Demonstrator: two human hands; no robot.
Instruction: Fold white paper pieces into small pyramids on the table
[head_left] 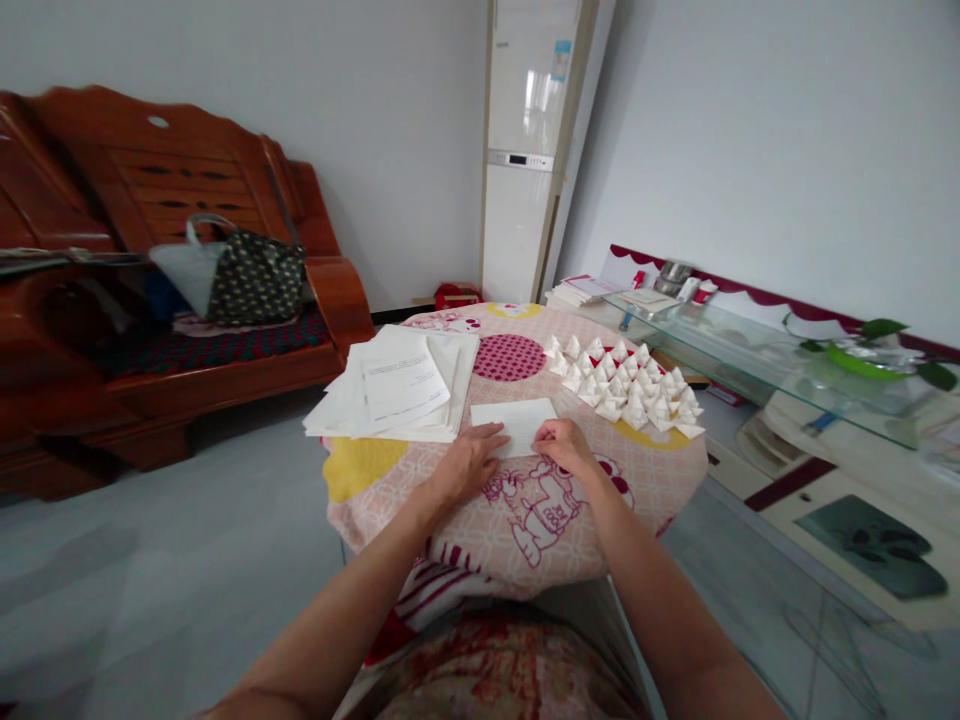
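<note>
A white rectangular sheet of paper (516,418) lies on a small table covered by a pink patterned cloth (525,520). My left hand (469,462) rests flat at the sheet's near left corner, fingers stretched out on it. My right hand (566,445) is curled, its fingertips pinching the sheet's near right edge. To the right of the sheet lie several small folded white paper pieces (626,388) in rows. To the left sits a stack of white papers (397,385).
A dark wooden bench (150,330) with a patterned bag (247,275) stands at left. A tall white air conditioner (529,150) is in the corner. A glass-topped low cabinet (787,365) with a green plant runs along the right wall. Grey floor lies at left.
</note>
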